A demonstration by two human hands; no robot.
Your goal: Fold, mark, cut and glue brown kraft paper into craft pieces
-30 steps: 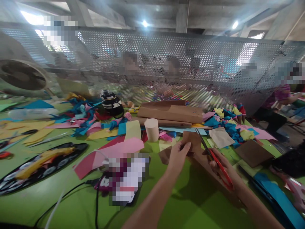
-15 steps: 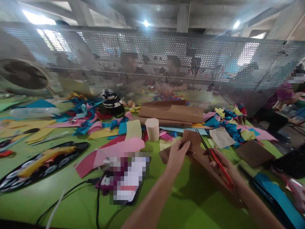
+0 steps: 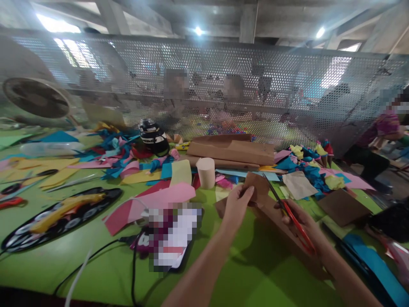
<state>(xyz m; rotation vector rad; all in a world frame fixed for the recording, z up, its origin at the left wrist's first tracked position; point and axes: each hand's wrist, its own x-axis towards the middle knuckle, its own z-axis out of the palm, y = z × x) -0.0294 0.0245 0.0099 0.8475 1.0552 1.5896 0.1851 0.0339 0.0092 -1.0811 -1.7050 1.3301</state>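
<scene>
My left hand (image 3: 240, 201) pinches a piece of brown paper (image 3: 257, 187) between thumb and fingers, above the green table. A long strip of the same brown paper runs down toward the lower right, beneath my right hand (image 3: 297, 218). That hand is closed around red-handled scissors (image 3: 302, 232), whose dark blades point up and left beside the paper's right edge. From here I cannot tell whether the blades touch the paper. To the left of my left hand stands a pale paper roll (image 3: 206, 174).
A phone (image 3: 179, 241) with cables lies left of my arms. Folded brown paper (image 3: 230, 152) sits at the back before a perforated metal screen (image 3: 204, 55). Coloured scraps, a black jar (image 3: 153, 138), a black tray (image 3: 64, 217) and a fan (image 3: 36, 97) stand around. A person (image 3: 375, 132) sits far right.
The whole view has shifted slightly, so things appear a little farther right. My hands, the paper and the scissors keep nearly the same pose.
</scene>
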